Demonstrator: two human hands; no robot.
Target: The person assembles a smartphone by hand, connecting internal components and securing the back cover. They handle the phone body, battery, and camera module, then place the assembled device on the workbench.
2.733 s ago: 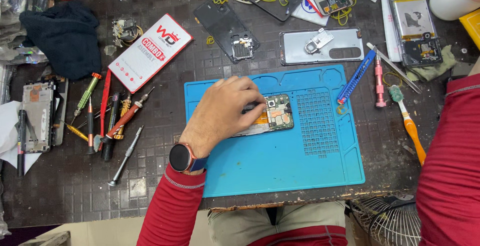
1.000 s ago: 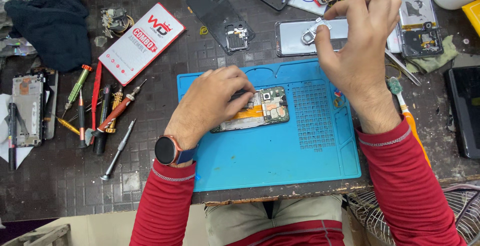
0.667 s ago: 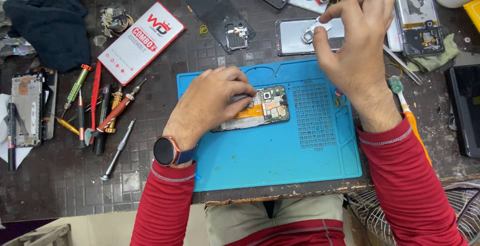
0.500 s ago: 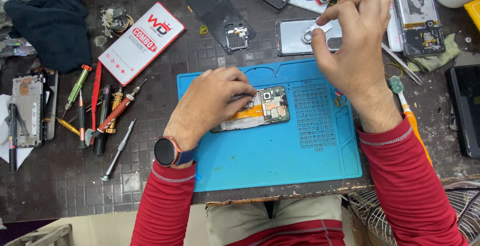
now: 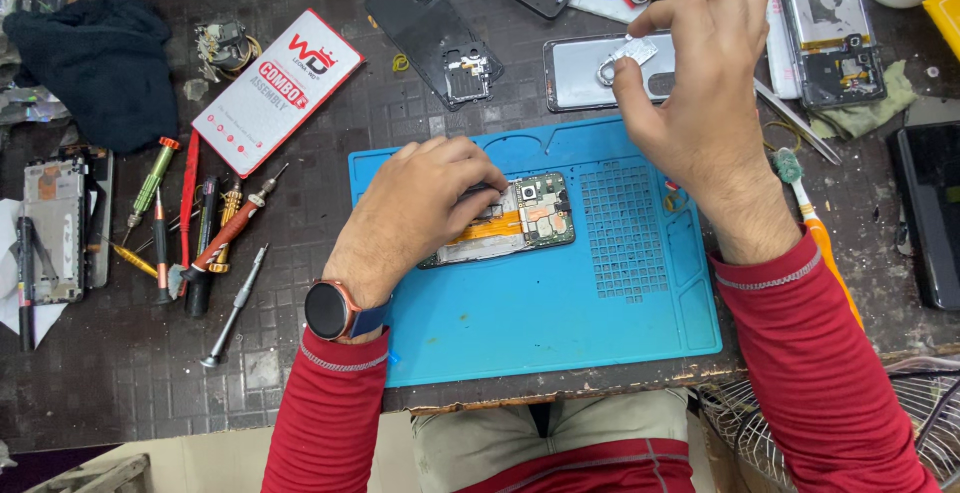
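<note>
My left hand (image 5: 420,208) lies on an opened phone (image 5: 530,218) with its green circuit board and orange cable bared, pinning it to the blue repair mat (image 5: 540,303). A dark smartwatch sits on that wrist. My right hand (image 5: 695,93) hovers beyond the mat's far edge, over a silver phone back cover (image 5: 575,73). Its thumb and fingers pinch a small silver metal plate (image 5: 635,51), just above the cover's camera ring.
Several screwdrivers (image 5: 205,243) lie left of the mat, next to a red-and-white box (image 5: 275,88) and a dark cloth (image 5: 95,63). A black back cover (image 5: 440,38), a stripped phone frame (image 5: 830,28), tweezers (image 5: 795,123) and an orange-handled brush (image 5: 815,228) crowd the far and right sides.
My right hand came into view, reached to the silver back cover and closed its fingers on the small metal plate. My left hand has stayed on the opened phone.
</note>
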